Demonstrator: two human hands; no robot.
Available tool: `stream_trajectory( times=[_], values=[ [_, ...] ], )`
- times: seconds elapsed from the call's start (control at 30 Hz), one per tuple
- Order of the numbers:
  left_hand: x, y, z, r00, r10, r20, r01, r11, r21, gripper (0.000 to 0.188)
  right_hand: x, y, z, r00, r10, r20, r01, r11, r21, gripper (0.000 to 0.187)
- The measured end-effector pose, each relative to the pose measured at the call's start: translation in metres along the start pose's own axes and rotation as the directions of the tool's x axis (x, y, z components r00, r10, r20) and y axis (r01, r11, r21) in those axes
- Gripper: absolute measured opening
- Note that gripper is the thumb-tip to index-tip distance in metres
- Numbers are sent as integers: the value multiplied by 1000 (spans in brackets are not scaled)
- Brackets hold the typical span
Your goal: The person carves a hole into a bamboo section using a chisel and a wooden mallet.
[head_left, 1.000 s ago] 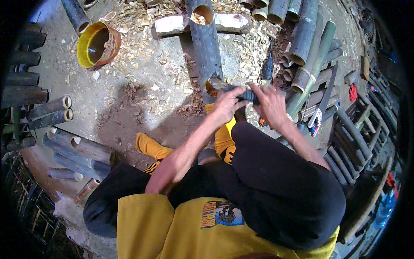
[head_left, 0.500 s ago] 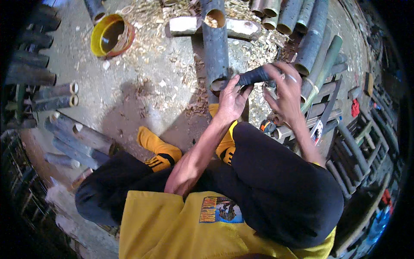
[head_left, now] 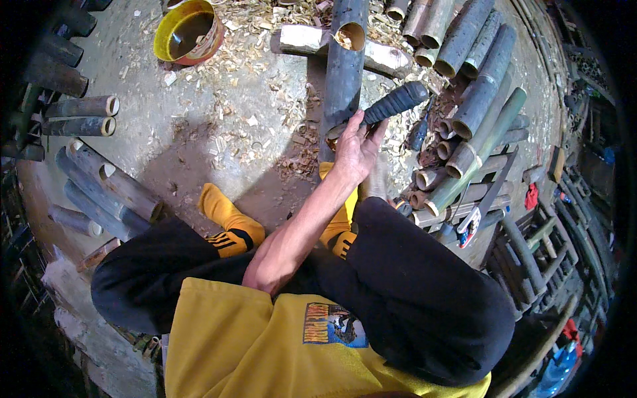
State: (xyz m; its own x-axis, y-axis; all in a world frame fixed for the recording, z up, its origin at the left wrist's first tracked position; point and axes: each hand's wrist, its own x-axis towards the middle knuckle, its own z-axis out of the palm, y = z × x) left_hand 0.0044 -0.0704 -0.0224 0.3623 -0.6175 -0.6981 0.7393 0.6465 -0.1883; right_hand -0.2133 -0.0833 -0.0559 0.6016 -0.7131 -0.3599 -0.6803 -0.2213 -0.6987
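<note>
My left hand (head_left: 357, 154) has its thumb and fingers closed around the lower end of a black-wrapped tool handle (head_left: 396, 103), which slants up to the right. The tool's working end lies at the near mouth of a long dark bamboo tube (head_left: 342, 83); its kind cannot be made out. That tube points away from me and rests across a pale wooden block (head_left: 302, 40). My right hand (head_left: 377, 179) is low beside my right knee, mostly behind my left wrist and blurred, so its fingers do not show.
Several bamboo tubes (head_left: 488, 86) lie at the right, with a handsaw (head_left: 470, 225) near them. A dark-handled tool (head_left: 419, 132) sits on the floor. Back left stands a yellow bucket (head_left: 215, 43) with dark liquid. More cut tubes (head_left: 123, 179) lie left; pale shavings (head_left: 265, 73) litter the floor.
My right hand has left the top of the black handle and dropped toward my right knee. The left hand keeps its hold, and the handle's end is now uncovered. The view has shifted slightly.
</note>
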Motion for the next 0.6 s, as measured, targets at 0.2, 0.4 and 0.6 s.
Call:
stream_trajectory(
  times=[0.2,0.4,0.6],
  values=[
    [-7,3,1,999,31,18,-30,998,-52,37,32,-90,-116,989,-70,-132,78,995,57,108],
    [-4,-1,0,1000,26,11,-26,999,-45,30,98,-176,-151,931,-322,172,364,848,-385,98],
    [-4,7,-2,999,47,25,-45,995,-92,28,126,-225,-179,945,-276,-175,235,946,-224,86]
  ],
)
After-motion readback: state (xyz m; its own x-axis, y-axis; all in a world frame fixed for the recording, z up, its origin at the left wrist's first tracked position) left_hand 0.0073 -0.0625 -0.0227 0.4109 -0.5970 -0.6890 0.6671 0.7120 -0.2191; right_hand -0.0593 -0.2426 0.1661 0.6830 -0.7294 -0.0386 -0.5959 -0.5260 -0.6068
